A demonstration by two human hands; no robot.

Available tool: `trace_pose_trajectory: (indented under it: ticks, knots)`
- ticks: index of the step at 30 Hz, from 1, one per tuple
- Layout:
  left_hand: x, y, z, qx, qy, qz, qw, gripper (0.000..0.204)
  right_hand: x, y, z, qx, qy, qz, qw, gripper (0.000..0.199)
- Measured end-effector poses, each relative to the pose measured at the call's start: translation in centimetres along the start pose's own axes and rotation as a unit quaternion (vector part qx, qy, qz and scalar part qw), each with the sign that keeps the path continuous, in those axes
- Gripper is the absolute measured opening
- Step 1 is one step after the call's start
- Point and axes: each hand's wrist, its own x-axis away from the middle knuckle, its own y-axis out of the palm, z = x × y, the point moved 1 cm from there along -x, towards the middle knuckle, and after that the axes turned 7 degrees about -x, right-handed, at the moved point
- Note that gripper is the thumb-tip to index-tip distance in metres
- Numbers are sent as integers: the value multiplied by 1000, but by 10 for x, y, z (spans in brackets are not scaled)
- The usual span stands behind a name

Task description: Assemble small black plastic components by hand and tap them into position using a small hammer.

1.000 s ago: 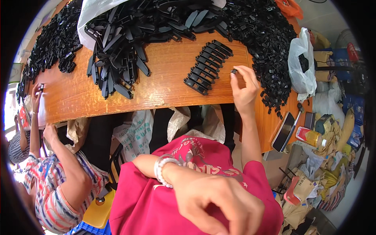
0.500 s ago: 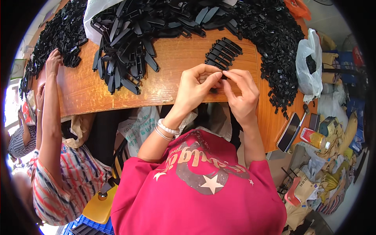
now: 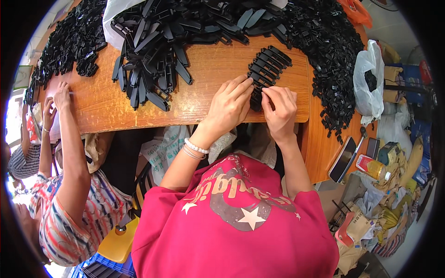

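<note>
Wooden table (image 3: 208, 69), orange-brown, grain visible, curved by the lens, front edge toward the person. Its far half is buried in black plastic parts: a heap of long flat strips (image 3: 157, 51) at centre-left, partly spilling from a white plastic bag (image 3: 116, 14), a pile of small clips (image 3: 69, 41) at far left, another mass of small black pieces (image 3: 329, 51) running down the right side. A second white bag (image 3: 368, 78) with black pieces inside hangs at the right edge. Two dark phones (image 3: 345, 157) lie on the table's right corner. Cluttered floor on the right — cardboard, bags, a yellow bottle (image 3: 373, 167).

A co-worker in a striped shirt sits at left, one hand (image 3: 61, 94) resting on the table edge.

The thing in hand: a neat row of black bars (image 3: 269, 65), laid side by side, parallel, running diagonally on bare wood just beyond the fingers, right of centre. Bars look uniform, matte black, short and narrow; finer detail too small to tell.

Left hand (image 3: 230, 105) lies palm down, fingers extended forward, tips touching the near end of the row. Right hand (image 3: 279, 107) is just beside it, fingers curled — pinching a small black piece at the row's near end; the piece is mostly hidden. Hands nearly touch each other. White bead bracelet (image 3: 196, 147) on the left wrist.
</note>
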Motion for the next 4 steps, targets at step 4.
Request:
trace_pose_trajectory:
  ticks: [4]
  knots:
    - [1,0,-2,-9,15,-9,1000,29,-2,0,0,31,-1,-5,1000,14]
